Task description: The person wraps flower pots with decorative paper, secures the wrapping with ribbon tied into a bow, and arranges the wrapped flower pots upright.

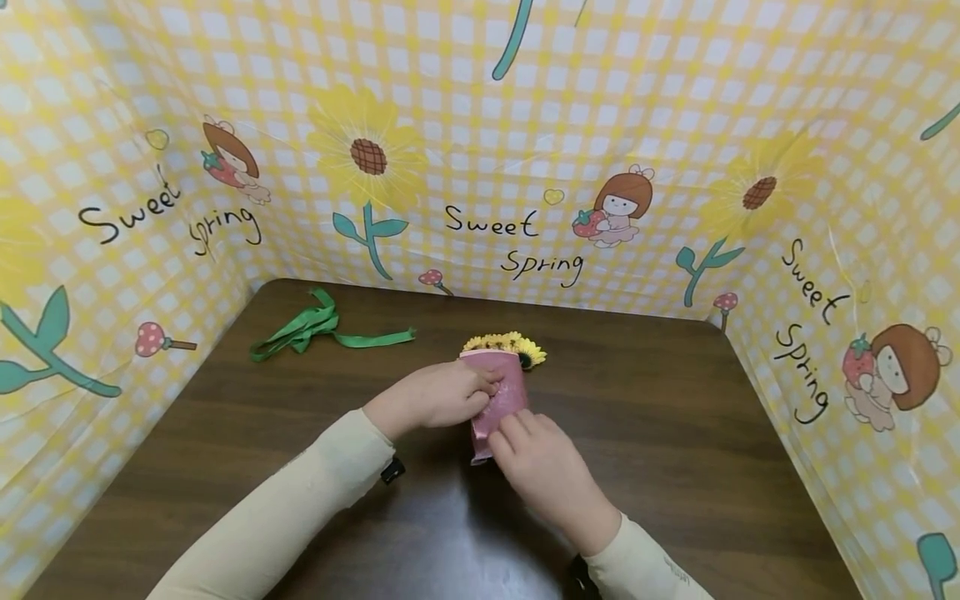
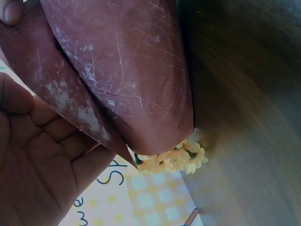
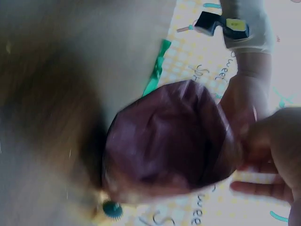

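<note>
A roll of pink wrapping paper (image 1: 495,392), scuffed white in places, surrounds a bunch of yellow artificial flowers (image 1: 528,354) whose heads poke out at the far end. From the left, my left hand (image 1: 446,394) grips the paper near its upper part, fingers bent against it. Lower down, my right hand (image 1: 543,467) pinches the near edge. In the left wrist view, the left palm (image 2: 37,160) lies beside an overlapping paper flap (image 2: 61,89), with its fingertips hidden behind. The right wrist view shows the folded near end of the wrapping (image 3: 164,141).
A loose green ribbon (image 1: 300,329) lies in folds at the table's back left. The dark wooden table (image 1: 637,392) is enclosed by yellow checked cloth walls (image 1: 480,150) at the back and both sides. Both forearms wear pale sleeves (image 1: 300,492) with black wrist devices (image 1: 392,471).
</note>
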A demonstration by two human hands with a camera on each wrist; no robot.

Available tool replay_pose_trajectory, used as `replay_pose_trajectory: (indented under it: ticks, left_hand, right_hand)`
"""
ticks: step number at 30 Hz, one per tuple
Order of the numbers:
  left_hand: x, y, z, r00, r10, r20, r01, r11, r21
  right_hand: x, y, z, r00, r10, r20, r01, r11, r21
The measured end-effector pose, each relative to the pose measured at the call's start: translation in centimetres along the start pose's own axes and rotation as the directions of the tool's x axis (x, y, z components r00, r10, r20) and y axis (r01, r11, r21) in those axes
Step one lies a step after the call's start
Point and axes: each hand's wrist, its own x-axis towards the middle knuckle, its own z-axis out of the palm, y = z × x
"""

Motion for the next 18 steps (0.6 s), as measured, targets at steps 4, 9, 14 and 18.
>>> replay_pose_trajectory:
  ticks: [4,9,14,18]
  left_hand:
    - [0.2,0.6,-0.1,1.000,-0.008,0.008,0.008,1.000,-0.002]
    - [0.2,0.6,0.0,1.000,-0.016,-0.024,0.016,1.000,-0.024]
    - [0.4,0.4,0.3,0.995,-0.021,-0.096,0.015,0.998,-0.058]
    - [0.8,0.3,0.7,0.989,-0.002,-0.151,-0.008,0.998,-0.066]
  right_hand:
    - [-0.1,0.7,0.1,0.968,-0.250,0.031,0.251,0.961,-0.114]
    - [-0.4,0.9,0.4,0.942,-0.335,-0.015,0.331,0.936,-0.119]
    - [-0.9,0.6,0.3,0.961,-0.278,0.004,0.278,0.961,0.003]
    - [-1.9,0.3,0.3,0.994,-0.111,0.003,0.109,0.985,0.135]
